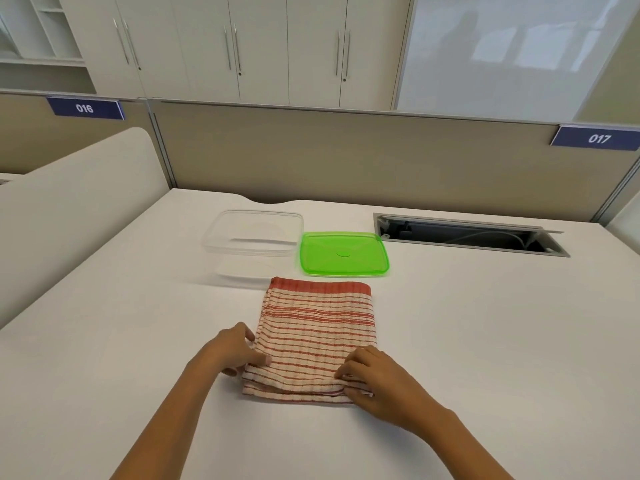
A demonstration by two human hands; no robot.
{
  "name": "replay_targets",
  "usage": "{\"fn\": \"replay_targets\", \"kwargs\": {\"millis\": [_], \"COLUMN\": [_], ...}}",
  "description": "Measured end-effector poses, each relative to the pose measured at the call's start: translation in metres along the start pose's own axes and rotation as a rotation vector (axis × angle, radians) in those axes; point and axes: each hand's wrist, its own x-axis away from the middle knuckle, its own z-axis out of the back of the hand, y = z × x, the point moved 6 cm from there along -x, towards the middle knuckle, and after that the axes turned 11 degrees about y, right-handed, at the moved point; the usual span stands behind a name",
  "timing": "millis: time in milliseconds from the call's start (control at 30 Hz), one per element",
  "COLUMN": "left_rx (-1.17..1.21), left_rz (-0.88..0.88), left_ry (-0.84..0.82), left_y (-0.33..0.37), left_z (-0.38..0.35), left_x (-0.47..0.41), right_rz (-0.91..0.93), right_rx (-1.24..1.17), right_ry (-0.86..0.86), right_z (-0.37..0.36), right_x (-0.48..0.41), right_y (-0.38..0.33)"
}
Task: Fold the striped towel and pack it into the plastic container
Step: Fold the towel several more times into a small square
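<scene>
Lying flat near the middle of the white desk, the striped towel is already folded into a rough rectangle, with red and cream stripes running across it and a solid red band along its far edge. Layers of cloth show stacked at the near edge.

The left hand sits at the towel's near left corner, its fingers curled around the edge of the cloth and its thumb pressed on top, pinching the fold. The right hand is at the near right corner, palm down, with its fingers bent and closed on the top layers of the towel. Both forearms reach in from the bottom of the view.

Beyond the towel, the clear plastic container stands open on the desk, just past the towel's far left corner; whether they touch cannot be told. Its green lid lies flat just to the right of it, near the towel's far edge.

Farther right, a cable hatch is set into the desk with its flap raised. A beige partition runs along the back of the desk, carrying a blue label reading 016 and another reading 017. White cabinets stand behind it.
</scene>
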Motion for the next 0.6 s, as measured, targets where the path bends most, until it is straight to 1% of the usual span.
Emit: {"fn": "replay_targets", "kwargs": {"millis": [100,167,267,300,367,433,533,600], "left_rx": [0.014,0.086,0.277,0.321,0.348,0.268,0.005,-0.151], "left_rz": [-0.018,-0.066,-0.131,-0.148,-0.166,-0.165,-0.133,-0.127], "left_ry": [-0.049,-0.027,0.006,-0.021,-0.129,-0.216,-0.209,-0.201], "left_y": [0.005,0.014,0.03,0.034,0.037,0.037,0.029,0.024], "left_z": [0.002,0.008,0.023,0.027,0.03,0.026,0.015,0.007], "left_x": [0.007,0.014,0.028,0.034,0.046,0.052,0.051,0.047], "right_rz": [0.016,0.03,0.018,0.012,-0.003,-0.023,-0.022,-0.053], "right_rx": [0.013,0.044,0.05,0.041,0.018,-0.003,0.007,-0.006], "right_ry": [-0.017,-0.01,0.107,0.155,0.205,0.175,0.031,-0.012], "right_z": [0.0,0.003,0.017,0.022,0.029,0.027,0.013,0.009], "right_x": [0.002,0.002,0.003,0.005,0.01,0.014,0.02,0.02], "right_y": [0.004,0.005,0.005,0.005,0.006,0.007,0.01,0.014]}}
